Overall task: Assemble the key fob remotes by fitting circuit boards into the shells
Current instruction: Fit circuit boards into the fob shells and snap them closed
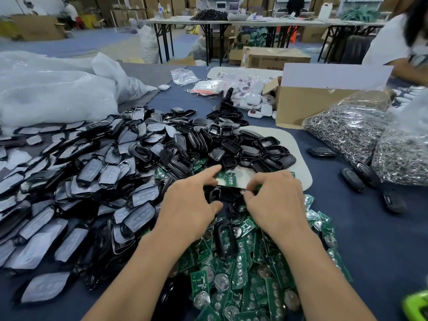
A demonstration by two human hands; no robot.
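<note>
Watching from the head view: both hands work close together over the near edge of a white pad (298,163) on the table (370,239). The left hand (190,202) has its forefinger stretched forward and thumb out above a black shell (215,193); whether it grips the shell I cannot tell. The right hand (278,200) is curled, its fingertips pinching what looks like a green circuit board (257,188) just beside that shell. Loose boards (240,269) heap under the forearms and empty shells (231,144) pile beyond. Judgement: boards are light, thin, stiff and rather fragile, so best taken by the bare edges, off the coin cell and button pads. Shells are glossy, likely slippery; hold them by the rim.
</note>
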